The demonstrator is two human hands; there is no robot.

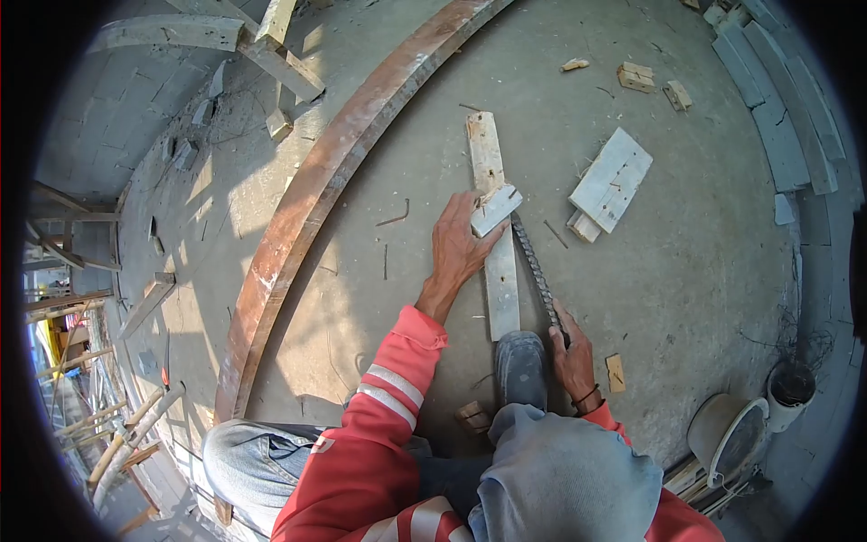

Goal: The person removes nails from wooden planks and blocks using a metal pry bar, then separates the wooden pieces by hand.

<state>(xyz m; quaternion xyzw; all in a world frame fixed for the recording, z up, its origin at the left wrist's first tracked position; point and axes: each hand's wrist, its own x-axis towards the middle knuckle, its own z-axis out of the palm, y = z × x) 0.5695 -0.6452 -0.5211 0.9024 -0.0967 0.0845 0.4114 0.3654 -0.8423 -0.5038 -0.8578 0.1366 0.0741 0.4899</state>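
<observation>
A long pale wooden board (503,289) lies on the concrete floor, its near end at my boot (521,363). A short wood block (496,210) sits across the board, and nails show in the wood. My left hand (456,246) is closed around the left side of this block. In my right hand (573,354), low beside the boot, is a dark ribbed steel bar (535,266). The bar slants up and left, with its far tip against or just beside the block; exact contact is hidden.
A long curved timber beam (316,190) crosses the floor on the left. To the right lies a wide nailed board piece (614,176). Wood scraps (636,78) and loose bent nails (395,214) are scattered around. Buckets (728,438) stand at lower right near a block wall.
</observation>
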